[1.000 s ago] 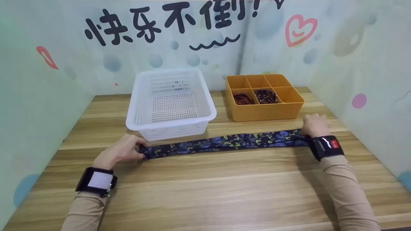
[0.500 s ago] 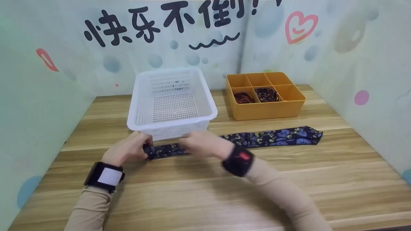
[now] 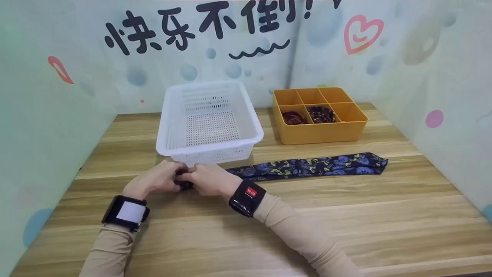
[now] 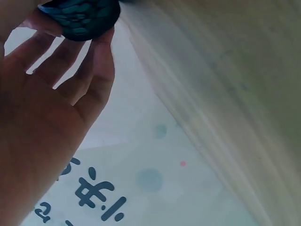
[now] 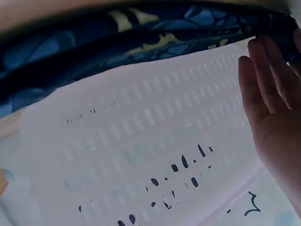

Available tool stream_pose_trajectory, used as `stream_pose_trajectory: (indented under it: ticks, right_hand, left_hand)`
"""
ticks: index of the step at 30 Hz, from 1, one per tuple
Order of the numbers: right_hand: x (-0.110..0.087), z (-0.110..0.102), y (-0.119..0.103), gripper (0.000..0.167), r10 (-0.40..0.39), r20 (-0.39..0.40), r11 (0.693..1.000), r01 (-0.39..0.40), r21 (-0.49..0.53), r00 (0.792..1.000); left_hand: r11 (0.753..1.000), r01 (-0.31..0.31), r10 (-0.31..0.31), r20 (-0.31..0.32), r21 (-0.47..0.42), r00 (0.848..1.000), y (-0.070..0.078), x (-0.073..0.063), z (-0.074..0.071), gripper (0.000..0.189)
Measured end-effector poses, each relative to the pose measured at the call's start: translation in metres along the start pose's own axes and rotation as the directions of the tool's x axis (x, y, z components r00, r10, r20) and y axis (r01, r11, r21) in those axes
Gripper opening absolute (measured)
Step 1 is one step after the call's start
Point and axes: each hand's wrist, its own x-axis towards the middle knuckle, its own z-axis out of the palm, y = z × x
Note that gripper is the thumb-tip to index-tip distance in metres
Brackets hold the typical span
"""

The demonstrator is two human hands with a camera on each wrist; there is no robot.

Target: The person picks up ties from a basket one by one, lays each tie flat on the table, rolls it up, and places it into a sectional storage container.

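A dark navy necktie [image 3: 307,167] with blue flowers and yellow-green figures lies flat across the table, its wide pointed end to the right. At its left end my left hand [image 3: 157,179] grips the cloth. In the left wrist view, the fingers [image 4: 101,61] curl up to a rounded, bunched part of the necktie [image 4: 87,19]. My right hand [image 3: 213,179] has its fingertips at the same end, right against the left hand, and pinches the cloth there. Several fingers [image 5: 265,80] of it stretch fairly straight below the necktie [image 5: 141,35] in the right wrist view. The hands hide most of the gripped end.
Just behind the hands stands a white perforated plastic basket [image 3: 211,148]. To its right is an orange divided box [image 3: 323,134]; two front compartments hold a reddish coil [image 3: 294,118] and a dark patterned coil [image 3: 322,114]. Printed walls enclose the wooden table [image 3: 238,238].
My right hand has let go of the necktie's wide right end and swept left along it to join the left hand. The left hand has stayed at the left end, shifting slightly.
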Motion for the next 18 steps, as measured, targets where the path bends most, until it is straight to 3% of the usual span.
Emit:
stream_pose_trajectory:
  ticks: [5,10,14,18]
  right_hand:
    - [-0.004,-0.008,0.004,0.034,0.043,0.088,0.998,-0.048,0.048,0.995]
    - [-0.007,-0.015,0.006,0.040,0.086,0.163,0.994,-0.096,0.056,0.983]
    - [-0.007,-0.016,0.005,0.033,0.105,0.143,0.989,-0.118,0.091,0.984]
    - [-0.005,-0.011,0.003,0.022,0.123,0.053,0.986,-0.128,0.110,0.991]
  left_hand:
    - [0.994,0.077,-0.075,0.029,-0.071,0.997,-0.005,-0.002,0.001,0.041]
    - [0.989,0.074,-0.071,0.022,-0.127,0.997,-0.005,-0.002,0.004,0.035]
    - [0.991,0.013,-0.012,0.008,-0.133,1.000,-0.003,-0.001,0.008,0.037]
    - [0.996,-0.020,0.017,-0.033,-0.089,0.999,0.000,0.001,0.011,0.040]
